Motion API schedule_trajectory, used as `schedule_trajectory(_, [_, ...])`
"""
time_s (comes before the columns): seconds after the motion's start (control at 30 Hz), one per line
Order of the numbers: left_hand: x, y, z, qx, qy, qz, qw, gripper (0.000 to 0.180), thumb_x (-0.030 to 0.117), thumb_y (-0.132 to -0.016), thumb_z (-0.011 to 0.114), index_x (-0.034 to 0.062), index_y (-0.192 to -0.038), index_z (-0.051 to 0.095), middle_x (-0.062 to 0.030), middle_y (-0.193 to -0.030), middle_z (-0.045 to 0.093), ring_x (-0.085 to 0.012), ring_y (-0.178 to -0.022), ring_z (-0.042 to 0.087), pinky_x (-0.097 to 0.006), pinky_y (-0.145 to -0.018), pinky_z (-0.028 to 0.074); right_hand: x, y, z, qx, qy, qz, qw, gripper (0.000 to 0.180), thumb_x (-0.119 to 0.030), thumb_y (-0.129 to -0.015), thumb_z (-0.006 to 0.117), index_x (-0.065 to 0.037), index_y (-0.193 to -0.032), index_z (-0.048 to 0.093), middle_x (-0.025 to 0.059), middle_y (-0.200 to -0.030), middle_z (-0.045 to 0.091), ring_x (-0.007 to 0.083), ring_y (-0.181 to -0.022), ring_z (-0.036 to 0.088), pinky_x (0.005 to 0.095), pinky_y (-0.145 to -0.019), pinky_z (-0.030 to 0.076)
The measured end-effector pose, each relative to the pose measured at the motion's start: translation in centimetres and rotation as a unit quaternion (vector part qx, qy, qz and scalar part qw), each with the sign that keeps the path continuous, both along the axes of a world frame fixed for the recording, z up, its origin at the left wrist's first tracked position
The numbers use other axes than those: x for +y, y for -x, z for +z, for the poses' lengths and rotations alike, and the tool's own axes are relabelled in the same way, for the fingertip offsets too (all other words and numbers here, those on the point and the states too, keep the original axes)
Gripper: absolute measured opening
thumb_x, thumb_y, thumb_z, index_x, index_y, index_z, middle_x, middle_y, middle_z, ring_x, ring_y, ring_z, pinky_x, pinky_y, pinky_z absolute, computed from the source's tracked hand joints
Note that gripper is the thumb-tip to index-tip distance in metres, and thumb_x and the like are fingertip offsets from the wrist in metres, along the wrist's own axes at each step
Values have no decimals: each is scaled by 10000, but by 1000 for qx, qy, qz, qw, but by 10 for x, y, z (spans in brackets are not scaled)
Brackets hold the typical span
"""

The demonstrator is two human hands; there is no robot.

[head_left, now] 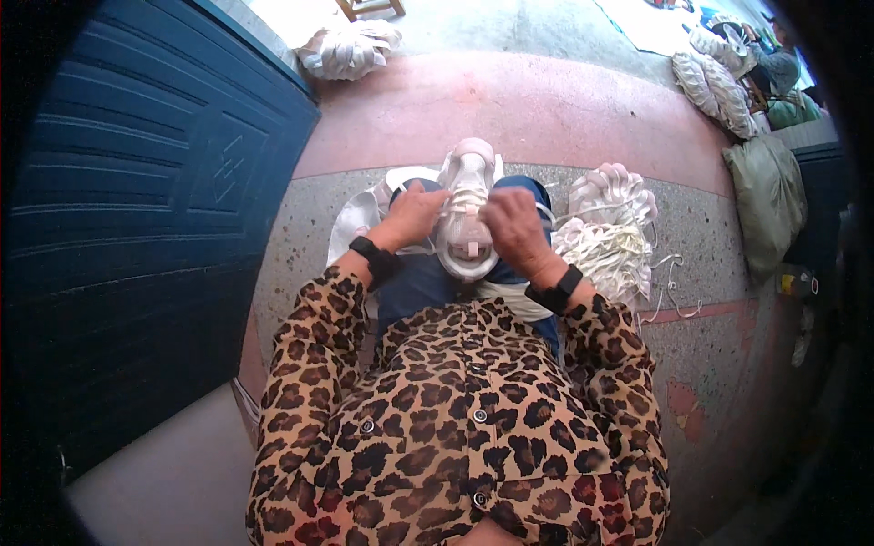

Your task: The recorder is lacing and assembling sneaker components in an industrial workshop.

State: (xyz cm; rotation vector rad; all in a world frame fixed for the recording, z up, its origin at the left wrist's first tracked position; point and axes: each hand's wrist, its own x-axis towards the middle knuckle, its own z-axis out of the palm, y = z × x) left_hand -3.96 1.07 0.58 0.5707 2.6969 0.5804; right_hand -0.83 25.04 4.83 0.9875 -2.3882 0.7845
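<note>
Fingers of the left hand (416, 217): sitting bent and fairly close together at the left edge of the lacing, thumb side toward the shoe; whether they are pinching a lace, I cannot tell.
Fingers of the right hand (515, 220): resting in a loose, narrow curl just right of the lacing; blur is hiding the tips, so I cannot tell what they are holding.
Shoe (466, 223): lying between the two hands over the lap, its opening facing the wearer and its toe pointing away.
Lacing (468, 197): crossing the upper in pale rows; uneven pulling could be leaving one side slack, the cause being one hand drawing harder than the other.
Blue trousers (414, 289): supporting the shoe at the thighs; if the knees are parting, the shoe could be tipping or sliding down between them.
Pale strand (547, 213): showing beside the right hand; it could be snagging on the neighbouring heap if it is trailing that way.
Shoe heap (615, 187): standing beside the right knee, near enough for an elbow to be knocking it.
Lace bundle (601, 257): lying loosely before the heap; careless tugging at one strand could be knotting the others.
</note>
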Motion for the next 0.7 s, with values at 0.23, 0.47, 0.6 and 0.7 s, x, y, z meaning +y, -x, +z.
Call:
schedule_trajectory(0.23, [-10,11,12,-60,-91,9,994,256,113,-863,655,85,-1115,690,-179,-895,679,-358,-904,599,-431,-808,511,67,-22,156,20,487,-70,870,210,-139,-1072,414,18,-972,510,85,-687,571,146,-549,563,294,-488,521])
schedule_trajectory(0.47, [-10,0,8,68,53,-44,995,172,152,-866,647,65,-989,729,-165,-849,688,-371,-884,609,-437,-802,511,103,-41,181,56,546,-26,836,300,-302,-1062,476,-41,-915,466,36,-620,450,111,-504,440,285,-409,453])
schedule_trajectory(0.6, [-13,0,5,0,-25,24,999,161,141,-882,638,48,-973,733,-144,-816,688,-306,-821,634,-363,-748,519,116,-43,178,27,522,-37,851,299,-293,-1050,502,-49,-878,491,40,-658,474,117,-530,453,276,-439,444])
schedule_trajectory(0.7, [-16,5,18,-132,-158,122,971,183,144,-908,635,18,-1009,719,-78,-805,676,-192,-773,629,-293,-713,509,116,-26,136,-102,438,-128,884,240,-219,-1035,522,-27,-899,571,55,-758,562,128,-632,526,260,-564,480])
